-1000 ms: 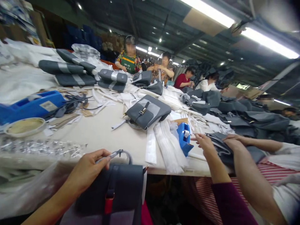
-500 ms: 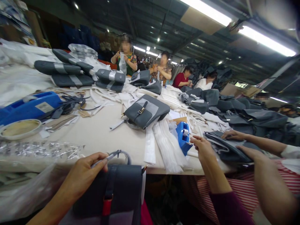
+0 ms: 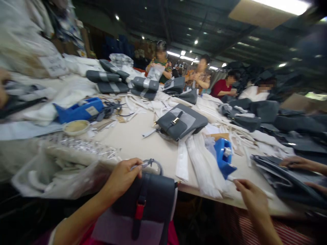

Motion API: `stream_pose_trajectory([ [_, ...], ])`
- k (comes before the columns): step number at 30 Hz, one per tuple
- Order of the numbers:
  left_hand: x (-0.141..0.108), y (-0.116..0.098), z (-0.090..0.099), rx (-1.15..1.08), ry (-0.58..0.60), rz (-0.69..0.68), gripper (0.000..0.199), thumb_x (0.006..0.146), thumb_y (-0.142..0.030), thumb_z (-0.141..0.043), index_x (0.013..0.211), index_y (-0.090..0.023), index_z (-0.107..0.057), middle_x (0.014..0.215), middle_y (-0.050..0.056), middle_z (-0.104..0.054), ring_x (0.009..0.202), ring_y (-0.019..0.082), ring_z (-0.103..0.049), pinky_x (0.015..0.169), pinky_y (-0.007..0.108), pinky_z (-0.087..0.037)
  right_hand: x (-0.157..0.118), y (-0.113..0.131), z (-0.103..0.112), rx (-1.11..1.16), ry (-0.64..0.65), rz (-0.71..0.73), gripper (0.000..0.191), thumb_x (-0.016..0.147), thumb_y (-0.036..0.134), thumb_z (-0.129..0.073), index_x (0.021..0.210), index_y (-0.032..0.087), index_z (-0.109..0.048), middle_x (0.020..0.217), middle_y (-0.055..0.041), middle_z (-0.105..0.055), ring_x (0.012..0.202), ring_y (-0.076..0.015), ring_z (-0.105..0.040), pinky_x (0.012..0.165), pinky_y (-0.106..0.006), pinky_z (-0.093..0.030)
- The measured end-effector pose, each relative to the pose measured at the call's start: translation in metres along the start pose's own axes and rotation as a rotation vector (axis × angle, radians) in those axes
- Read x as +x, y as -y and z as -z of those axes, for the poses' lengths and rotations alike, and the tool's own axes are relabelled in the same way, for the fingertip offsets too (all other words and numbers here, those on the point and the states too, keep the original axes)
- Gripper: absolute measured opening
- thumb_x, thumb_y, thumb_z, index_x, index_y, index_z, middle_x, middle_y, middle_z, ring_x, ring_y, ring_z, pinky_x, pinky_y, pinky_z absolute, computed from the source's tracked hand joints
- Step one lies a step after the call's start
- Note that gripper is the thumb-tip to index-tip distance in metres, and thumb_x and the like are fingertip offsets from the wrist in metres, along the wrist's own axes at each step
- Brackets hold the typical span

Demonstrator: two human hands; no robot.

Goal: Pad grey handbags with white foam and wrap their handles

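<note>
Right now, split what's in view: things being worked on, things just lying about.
Being worked on: the dark grey handbag, its strap in the left hand, and the white strip by the right hand.

Lying about: the other grey bag, the blue tape dispenser, the pile of white strips, the round dish.

A long cream-topped work table (image 3: 127,143) is laid with a grey leather handbag with a brass buckle (image 3: 180,121), a blue plastic tape dispenser (image 3: 81,109), a smaller blue plastic tape dispenser (image 3: 223,157), a shallow round dish (image 3: 76,127) and bundled white fabric strips (image 3: 204,166).
</note>
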State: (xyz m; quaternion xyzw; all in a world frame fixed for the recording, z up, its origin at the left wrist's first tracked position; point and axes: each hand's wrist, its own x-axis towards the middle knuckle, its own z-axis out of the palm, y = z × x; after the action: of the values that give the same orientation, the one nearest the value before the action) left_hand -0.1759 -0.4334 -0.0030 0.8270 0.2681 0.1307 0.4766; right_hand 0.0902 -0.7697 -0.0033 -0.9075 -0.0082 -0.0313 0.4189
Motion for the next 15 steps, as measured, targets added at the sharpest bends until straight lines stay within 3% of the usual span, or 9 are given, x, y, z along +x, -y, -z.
stream_pose_trajectory([
  [1, -0.001, -0.003, 0.000, -0.014, -0.006, -0.009, 0.025, 0.082, -0.032, -0.048, 0.070, -0.018, -0.064, 0.064, -0.003, -0.064, 0.062, 0.014, -0.055, 0.062, 0.023, -0.036, -0.009, 0.015, -0.002, -0.022, 0.050, 0.056, 0.035, 0.055, 0.051, -0.070, 0.071, 0.020, -0.069, 0.063, -0.0041, -0.061, 0.064, -0.0223, -0.051, 0.060, -0.034, -0.033],
  [3, -0.002, -0.004, -0.001, -0.045, -0.026, -0.024, 0.023, 0.082, -0.027, -0.047, 0.071, -0.017, -0.065, 0.070, -0.001, -0.067, 0.070, 0.015, -0.059, 0.070, 0.024, -0.038, -0.032, 0.053, -0.015, 0.139, 0.225, 0.131, 0.040, 0.060, 0.057, -0.070, 0.078, 0.021, -0.067, 0.065, -0.0016, -0.056, 0.061, -0.0177, -0.046, 0.058, -0.031, -0.033],
  [6, -0.001, -0.001, -0.004, -0.078, -0.038, -0.013, 0.021, 0.080, -0.023, -0.047, 0.079, -0.016, -0.067, 0.071, 0.000, -0.069, 0.070, 0.015, -0.061, 0.072, 0.025, -0.041, -0.077, 0.114, -0.051, 0.399, 0.734, 0.080, 0.034, 0.067, 0.051, -0.072, 0.070, 0.018, -0.062, 0.058, 0.0032, -0.043, 0.052, -0.0104, -0.036, 0.050, -0.026, -0.028],
  [8, -0.003, 0.001, -0.006, -0.086, -0.044, -0.026, 0.023, 0.080, -0.021, -0.047, 0.093, -0.017, -0.066, 0.071, -0.001, -0.069, 0.069, 0.015, -0.061, 0.071, 0.025, -0.042, -0.105, 0.147, -0.081, 0.437, 0.987, 0.065, 0.032, 0.070, 0.047, -0.071, 0.070, 0.017, -0.061, 0.054, 0.0048, -0.041, 0.048, -0.0079, -0.033, 0.046, -0.025, -0.025],
  [11, -0.006, 0.002, -0.009, -0.065, -0.086, -0.078, 0.037, 0.080, -0.017, -0.047, 0.117, -0.020, -0.054, 0.069, -0.003, -0.068, 0.070, 0.015, -0.061, 0.072, 0.025, -0.043, -0.129, 0.173, -0.122, 0.392, 1.136, 0.075, 0.030, 0.067, 0.042, -0.072, 0.064, 0.015, -0.060, 0.050, 0.0049, -0.043, 0.044, -0.0065, -0.034, 0.045, -0.024, -0.024],
  [15, -0.010, 0.003, -0.012, 0.045, -0.160, -0.140, 0.050, 0.085, -0.016, -0.044, 0.134, -0.024, -0.037, 0.072, -0.004, -0.067, 0.073, 0.017, -0.063, 0.073, 0.027, -0.044, -0.138, 0.179, -0.154, 0.304, 1.135, 0.058, 0.026, 0.064, 0.039, -0.068, 0.060, 0.016, -0.058, 0.048, 0.0048, -0.044, 0.043, -0.0068, -0.035, 0.045, -0.024, -0.023],
])
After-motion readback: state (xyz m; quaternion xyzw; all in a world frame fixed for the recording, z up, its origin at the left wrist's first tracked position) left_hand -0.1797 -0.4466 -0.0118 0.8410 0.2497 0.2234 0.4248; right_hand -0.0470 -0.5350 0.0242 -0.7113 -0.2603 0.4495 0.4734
